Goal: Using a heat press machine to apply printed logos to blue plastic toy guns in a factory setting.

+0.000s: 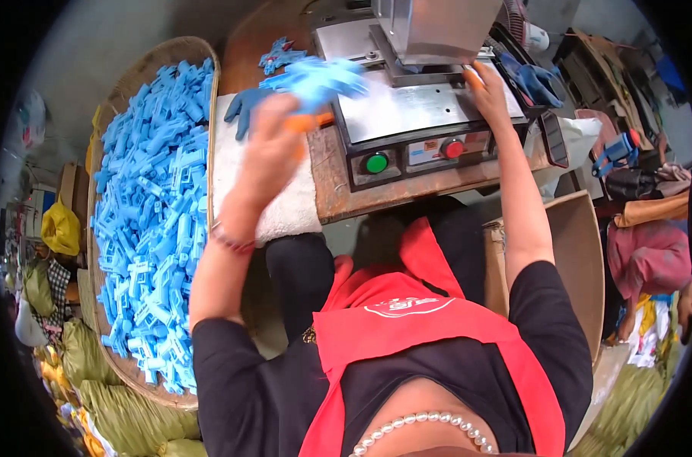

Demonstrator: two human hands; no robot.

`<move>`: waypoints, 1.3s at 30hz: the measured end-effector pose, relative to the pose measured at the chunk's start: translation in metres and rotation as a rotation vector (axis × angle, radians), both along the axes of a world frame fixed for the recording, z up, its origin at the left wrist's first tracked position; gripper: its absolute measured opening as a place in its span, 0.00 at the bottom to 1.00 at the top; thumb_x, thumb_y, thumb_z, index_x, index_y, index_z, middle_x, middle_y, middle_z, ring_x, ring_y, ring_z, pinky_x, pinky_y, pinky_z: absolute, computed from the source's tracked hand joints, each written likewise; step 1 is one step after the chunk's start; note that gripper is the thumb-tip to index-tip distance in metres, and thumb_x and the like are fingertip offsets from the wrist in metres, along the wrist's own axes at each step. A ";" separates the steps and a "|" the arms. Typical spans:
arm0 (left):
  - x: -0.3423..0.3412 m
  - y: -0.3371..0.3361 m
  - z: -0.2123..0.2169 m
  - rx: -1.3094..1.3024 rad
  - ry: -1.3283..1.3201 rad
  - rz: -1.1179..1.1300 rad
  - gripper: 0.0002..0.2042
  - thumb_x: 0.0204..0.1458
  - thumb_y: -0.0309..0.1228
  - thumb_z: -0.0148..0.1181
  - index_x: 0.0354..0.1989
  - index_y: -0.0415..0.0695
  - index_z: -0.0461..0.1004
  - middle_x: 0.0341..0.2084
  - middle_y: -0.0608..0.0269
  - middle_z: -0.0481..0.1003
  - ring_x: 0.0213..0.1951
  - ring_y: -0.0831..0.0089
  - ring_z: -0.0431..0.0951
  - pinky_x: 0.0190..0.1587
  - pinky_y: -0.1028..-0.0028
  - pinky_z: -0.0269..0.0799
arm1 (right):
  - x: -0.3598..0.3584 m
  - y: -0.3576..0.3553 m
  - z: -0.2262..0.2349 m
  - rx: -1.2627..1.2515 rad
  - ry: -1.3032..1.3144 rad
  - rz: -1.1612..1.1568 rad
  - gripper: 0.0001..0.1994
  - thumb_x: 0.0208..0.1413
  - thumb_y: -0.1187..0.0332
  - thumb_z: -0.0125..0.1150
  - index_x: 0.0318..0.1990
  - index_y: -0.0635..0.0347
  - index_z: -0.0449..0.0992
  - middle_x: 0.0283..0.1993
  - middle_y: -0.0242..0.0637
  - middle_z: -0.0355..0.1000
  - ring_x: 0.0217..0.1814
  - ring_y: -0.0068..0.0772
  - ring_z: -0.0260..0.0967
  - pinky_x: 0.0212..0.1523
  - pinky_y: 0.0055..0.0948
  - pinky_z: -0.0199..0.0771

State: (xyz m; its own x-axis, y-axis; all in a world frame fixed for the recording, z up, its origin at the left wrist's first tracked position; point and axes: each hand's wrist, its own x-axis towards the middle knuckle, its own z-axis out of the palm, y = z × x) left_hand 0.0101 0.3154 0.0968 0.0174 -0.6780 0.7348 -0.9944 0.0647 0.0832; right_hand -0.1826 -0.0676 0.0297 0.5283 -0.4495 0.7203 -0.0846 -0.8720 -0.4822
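Steel press plate, wooden bench, cluttered workshop

My left hand is blurry, and so is the blue toy in it. My right fingertips hide under the machine.

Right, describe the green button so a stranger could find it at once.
Start at the metal press machine on the wooden bench, straight ahead of the person. Along its front panel sit two round buttons. The green button is the left one, below the flat steel plate; its neighbour to the right is the red button.
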 end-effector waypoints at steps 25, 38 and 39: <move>-0.051 -0.223 -0.024 0.075 -0.069 0.299 0.15 0.45 0.30 0.60 0.43 0.43 0.75 0.41 0.53 0.73 0.43 0.54 0.70 0.44 0.61 0.65 | -0.298 0.104 -0.021 0.292 -0.024 -0.590 0.19 0.50 0.78 0.52 0.52 0.63 0.72 0.54 0.40 0.68 0.61 0.36 0.61 0.63 0.32 0.55; -0.050 -0.259 -0.043 0.068 0.022 0.453 0.11 0.49 0.31 0.53 0.38 0.43 0.77 0.44 0.52 0.73 0.47 0.55 0.69 0.45 0.60 0.64 | -0.140 0.019 -0.050 0.240 0.017 -0.333 0.29 0.54 0.63 0.60 0.60 0.69 0.61 0.59 0.52 0.63 0.62 0.46 0.59 0.62 0.34 0.56; -0.047 -0.256 -0.044 0.070 -0.004 0.436 0.13 0.49 0.33 0.55 0.43 0.43 0.75 0.46 0.51 0.71 0.48 0.55 0.68 0.47 0.59 0.62 | -0.137 0.020 -0.047 0.271 0.023 -0.307 0.29 0.54 0.63 0.61 0.60 0.69 0.61 0.59 0.52 0.62 0.63 0.46 0.59 0.62 0.34 0.55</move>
State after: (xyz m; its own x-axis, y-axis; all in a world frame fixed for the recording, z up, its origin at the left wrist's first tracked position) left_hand -0.0372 0.0598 0.0528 0.3101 -0.6564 0.6878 -0.9279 -0.3665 0.0686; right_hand -0.3196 -0.0476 -0.0173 0.3544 -0.7607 0.5438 -0.3344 -0.6462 -0.6860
